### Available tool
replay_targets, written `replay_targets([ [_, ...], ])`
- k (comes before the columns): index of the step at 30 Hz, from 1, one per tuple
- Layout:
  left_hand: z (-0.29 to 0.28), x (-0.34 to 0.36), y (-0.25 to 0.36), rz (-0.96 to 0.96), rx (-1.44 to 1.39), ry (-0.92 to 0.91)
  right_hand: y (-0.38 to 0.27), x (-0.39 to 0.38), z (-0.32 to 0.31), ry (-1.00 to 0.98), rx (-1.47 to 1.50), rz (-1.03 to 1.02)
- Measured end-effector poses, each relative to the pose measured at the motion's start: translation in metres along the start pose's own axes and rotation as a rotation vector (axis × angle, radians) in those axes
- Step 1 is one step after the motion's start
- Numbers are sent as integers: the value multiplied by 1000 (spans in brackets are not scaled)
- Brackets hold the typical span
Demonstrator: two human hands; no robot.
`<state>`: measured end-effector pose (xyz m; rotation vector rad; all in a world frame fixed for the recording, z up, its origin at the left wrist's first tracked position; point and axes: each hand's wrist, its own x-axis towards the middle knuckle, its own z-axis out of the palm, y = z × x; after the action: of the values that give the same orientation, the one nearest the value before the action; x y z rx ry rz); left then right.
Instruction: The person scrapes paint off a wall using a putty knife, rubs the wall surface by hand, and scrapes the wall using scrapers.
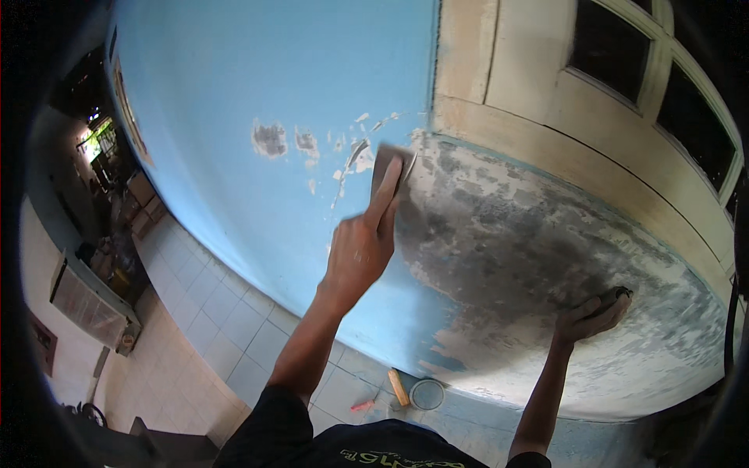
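**Scraper on the blue wall, both hands up**

Your left hand [359,249] is closed around a flat scraper [390,168], index finger stretched along its back, pressing the blade against the blue wall [218,117] at the edge of the bare grey patch [515,249]. The scraper sits at about 12 o'clock from that hand. Flaked spots of paint [269,139] lie at 9 o'clock from the blade. Your right hand [589,316] rests on the stripped wall at 4 o'clock from the scraper, fingers curled over something dark; what it is, you cannot tell. On the tiled floor [226,320] below stand a round tin [427,394] and a wooden handle [399,387].
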<state>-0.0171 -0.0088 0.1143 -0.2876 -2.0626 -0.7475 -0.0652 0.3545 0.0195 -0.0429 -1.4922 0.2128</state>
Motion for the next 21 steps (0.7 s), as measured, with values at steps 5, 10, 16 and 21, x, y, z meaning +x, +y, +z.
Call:
replay_targets([
  [5, -21, 15, 22, -236, 107, -256, 7, 0, -4, 5, -20, -15],
  [10, -3, -3, -10, -143, 51, -134, -1, 0, 4, -16, 14, 16],
  [16, -18, 15, 5, -163, 53, -152, 1, 1, 1, -1, -40, -5],
  [21, -15, 8, 1, -101, 62, -141, -1, -3, 5, 18, 7, 9],
])
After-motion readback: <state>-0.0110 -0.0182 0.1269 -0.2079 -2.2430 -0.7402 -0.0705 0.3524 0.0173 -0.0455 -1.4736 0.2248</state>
